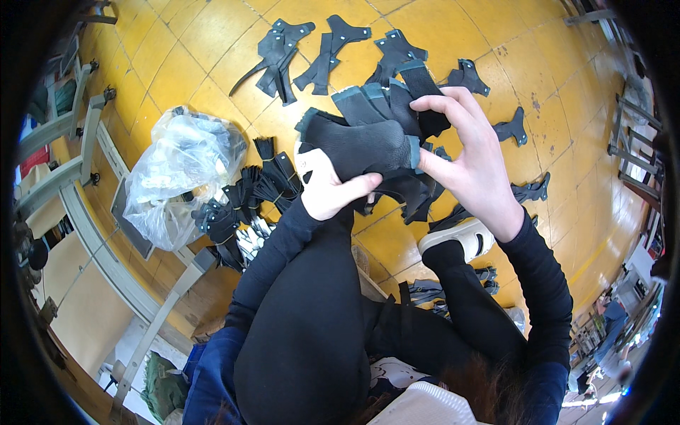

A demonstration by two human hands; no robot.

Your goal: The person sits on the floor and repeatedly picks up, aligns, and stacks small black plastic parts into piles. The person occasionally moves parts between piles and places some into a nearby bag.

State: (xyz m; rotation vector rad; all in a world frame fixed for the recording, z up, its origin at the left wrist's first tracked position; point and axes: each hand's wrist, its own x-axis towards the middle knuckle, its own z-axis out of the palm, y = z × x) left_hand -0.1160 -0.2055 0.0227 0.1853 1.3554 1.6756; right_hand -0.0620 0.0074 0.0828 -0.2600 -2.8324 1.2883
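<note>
My left hand [327,190] grips a bunch of black leather pieces [365,147], its thumb pressed on the top one. That bunch is held above my knee, its cut edges showing a blue-green tint. My right hand [464,142] is curved at the right side of the bunch. Its thumb touches the edge of the top piece, while the index finger rests against a black strip-like piece [425,92] fanned out behind. The other right fingers are partly hidden behind the hand.
Cut black pieces [278,57] lie in small piles on the yellow tiled floor [212,42]. To the left are a clear plastic bag [185,166] and bundles of black strips [273,177]. A metal frame [92,234] stands at far left. My white shoe [460,239] is below my right hand.
</note>
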